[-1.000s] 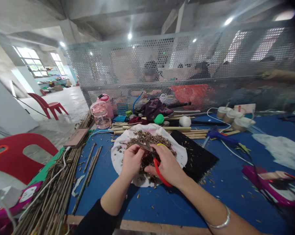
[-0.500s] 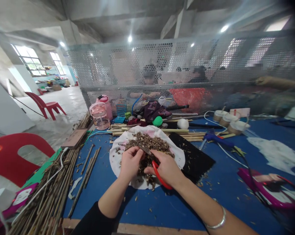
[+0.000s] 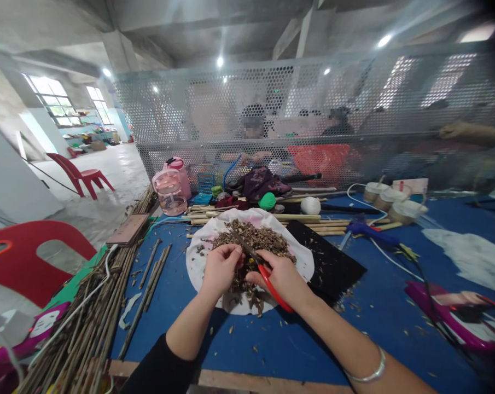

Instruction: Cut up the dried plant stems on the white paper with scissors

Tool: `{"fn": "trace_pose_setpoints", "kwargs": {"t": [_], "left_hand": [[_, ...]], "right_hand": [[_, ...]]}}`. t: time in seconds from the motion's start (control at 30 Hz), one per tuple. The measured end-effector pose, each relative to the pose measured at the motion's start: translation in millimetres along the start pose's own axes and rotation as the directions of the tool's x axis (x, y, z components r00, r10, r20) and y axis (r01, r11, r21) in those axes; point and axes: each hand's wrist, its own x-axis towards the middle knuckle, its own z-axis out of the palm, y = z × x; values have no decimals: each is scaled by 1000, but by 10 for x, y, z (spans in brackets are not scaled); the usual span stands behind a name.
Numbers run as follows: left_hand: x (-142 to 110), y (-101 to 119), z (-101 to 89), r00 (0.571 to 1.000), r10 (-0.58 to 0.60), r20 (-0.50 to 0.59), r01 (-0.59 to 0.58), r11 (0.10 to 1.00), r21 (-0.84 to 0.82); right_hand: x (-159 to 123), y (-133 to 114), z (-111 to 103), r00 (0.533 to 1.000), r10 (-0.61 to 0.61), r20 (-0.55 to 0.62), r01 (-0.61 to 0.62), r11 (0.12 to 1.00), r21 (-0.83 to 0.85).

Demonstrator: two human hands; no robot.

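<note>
A heap of small brown dried plant pieces (image 3: 267,235) lies on a round white cloth (image 3: 196,268) in front of me. Over it, my right hand (image 3: 282,282) grips a pair of scissors (image 3: 277,291) by the red handles, the dark blades pointing up and left across the heap. My left hand (image 3: 222,268) is closed in a pinch just left of the blades. Whatever sits between its fingertips is too small to make out.
Thin sticks (image 3: 87,295) lie bundled along the left edge. Behind the cloth are a green ball (image 3: 266,201), a white ball (image 3: 310,206) and a pink jug (image 3: 170,191). A black sheet (image 3: 329,262), a blue glue gun (image 3: 368,232) and a magenta device (image 3: 448,317) are at right.
The scissors have shifted slightly away from the left fingertips, and their blades show more clearly over the heap. My left hand keeps its pinch; the whole view has moved slightly.
</note>
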Motion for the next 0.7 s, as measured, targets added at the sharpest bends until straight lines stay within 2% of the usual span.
{"fn": "trace_pose_setpoints", "kwargs": {"t": [0.07,0.13,0.2,0.23,0.33,0.4,0.43,0.5,0.57,0.63,0.7], "left_hand": [[7,-15,-21,999,25,-38,-19,989,148],[10,-18,-49,990,101,-98,-63,939,338],[8,-10,-68,973,189,-135,-110,885,452],[3,-3,-68,967,222,-126,-138,871,471],[-38,15,-19,964,267,17,-249,872,421],[-83,20,43,957,252,142,-285,908,308],[-106,20,75,952,234,200,-280,928,246],[-144,14,128,939,197,281,-253,951,177],[-163,7,162,933,187,306,-256,945,204],[-168,2,181,933,247,262,-320,901,293],[-172,3,193,910,338,239,-407,831,379]], "right_hand": [[9,26,-37,998,13,-55,-11,999,37],[11,62,-71,991,24,-133,-8,993,119],[6,89,-88,986,55,-156,-4,951,308],[2,95,-87,988,83,-133,-18,903,429],[-11,87,-49,990,143,14,-108,675,729],[-15,83,-10,985,140,97,-159,559,814],[-16,87,9,984,137,116,-172,534,828],[-13,107,40,984,141,106,-167,547,820],[-10,133,56,989,140,38,-116,602,790],[-7,143,53,992,119,-30,-56,655,753],[-3,122,25,994,103,-47,-39,698,715]]}}
